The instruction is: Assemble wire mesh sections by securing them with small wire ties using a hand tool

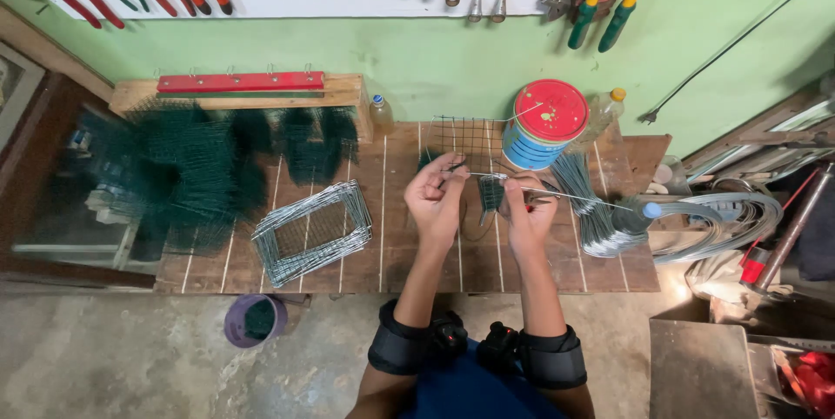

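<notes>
- My left hand [435,197] is over the middle of the workbench [348,276], fingers curled in and pinched on the near end of a thin steel wire [557,196] — closed on it, as far as I can see from above.
- My right hand [528,215] sits just beside it, toward the right edge. It is closed too, around what looks like a red-handled tool, with the wire passing through or over the grip; I cannot tell exactly which finger pins it.
- The wire's long axis runs left to right across the bench, nearly level, from my left fingertips past my right hand and out toward the bundle of cut wires [600,210] near the right edge. So the free length lies to the right of both hands, and my right hand is the nearer one to it.
- Between my hands, touching or just under the wire, is a small piece of green mesh [490,193].
- Behind my hands, toward the back edge, a flat square of wire grid [465,134] lies next to a blue tin with a red lid [546,122].
- Left of my hands rests a stack of bare wire frames [311,232], well apart from them; further left, at the back left corner, sit heaps of green mesh pieces [196,171].
- A coil of wire [731,219] hangs off the right edge.
</notes>
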